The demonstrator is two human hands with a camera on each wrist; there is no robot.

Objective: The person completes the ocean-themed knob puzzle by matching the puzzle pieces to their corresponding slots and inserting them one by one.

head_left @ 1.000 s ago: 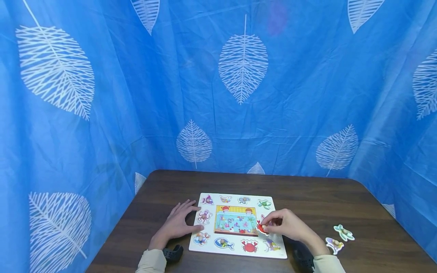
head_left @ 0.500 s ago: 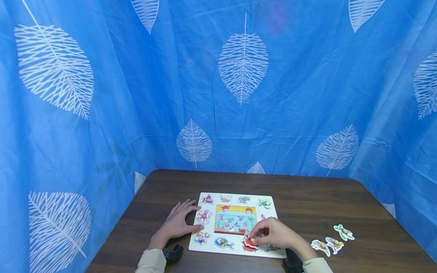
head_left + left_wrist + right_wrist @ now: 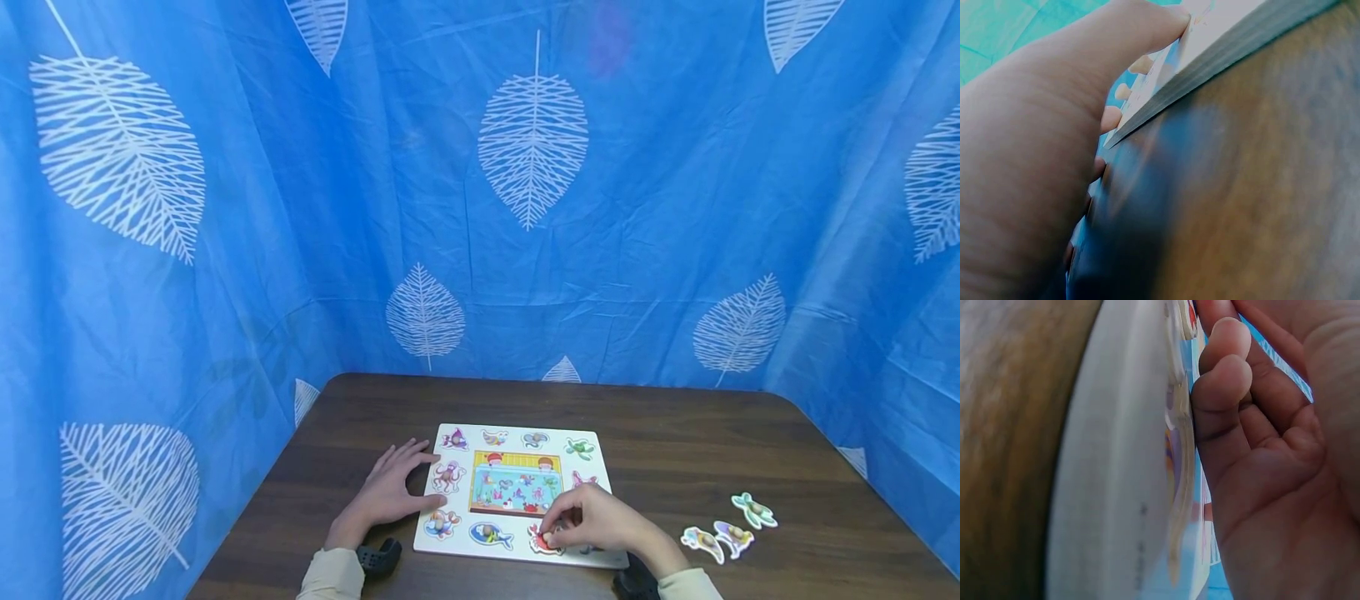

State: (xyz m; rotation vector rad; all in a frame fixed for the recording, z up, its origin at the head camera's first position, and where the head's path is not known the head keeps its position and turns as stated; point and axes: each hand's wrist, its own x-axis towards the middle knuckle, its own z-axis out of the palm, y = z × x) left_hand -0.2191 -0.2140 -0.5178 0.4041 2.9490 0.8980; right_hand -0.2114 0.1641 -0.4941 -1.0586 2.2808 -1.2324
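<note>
A white peg puzzle board [image 3: 517, 523] with sea-animal shapes lies flat on the table. My right hand [image 3: 596, 521] pinches a red crab puzzle piece [image 3: 536, 540] by its wooden knob, over the crab picture at the front edge of the board. Part of the crab is hidden by the fingers. My left hand [image 3: 390, 492] rests beside the board with fingers spread, thumb and index fingertips on its left edge. In the left wrist view the thumb [image 3: 1160, 28] lies on the board's top, near wooden knobs [image 3: 1141, 64]. In the right wrist view the curled fingers [image 3: 1225, 381] hover along the board's face.
Several knobbed pieces sit in the board, among them a whale [image 3: 491, 534] and an octopus [image 3: 447, 477]. To the right, loose pieces lie on the dark wooden table [image 3: 652, 442]: a turtle [image 3: 754, 510] and two others [image 3: 733, 538]. A blue leaf-print curtain [image 3: 480, 333] stands behind.
My right hand has carried the crab piece left and toward me, from the board's right side onto the crab picture. The left hand has stayed in place.
</note>
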